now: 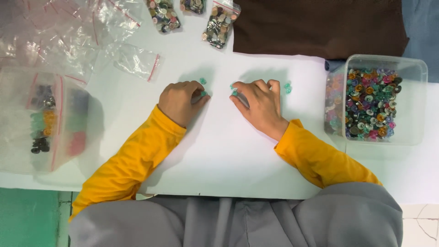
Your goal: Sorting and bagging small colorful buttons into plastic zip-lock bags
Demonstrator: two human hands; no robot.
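The left hand (180, 101) is curled up, and its fingertips pinch a tiny green button (204, 93) on the white table (228, 151). Another green button (202, 81) lies just above it. The right hand (259, 104) lies flatter, with its fingers bent, touching a green button (234, 90) at its fingertips. One more green button (287, 87) sits just beside this hand.

These buttons look small, hard, light and a bit slippery. They are best picked up by the edge with two fingertips.

A clear tub (414, 110) full of mixed buttons stands to the right. Little bags of buttons (218, 22) lie at the top.
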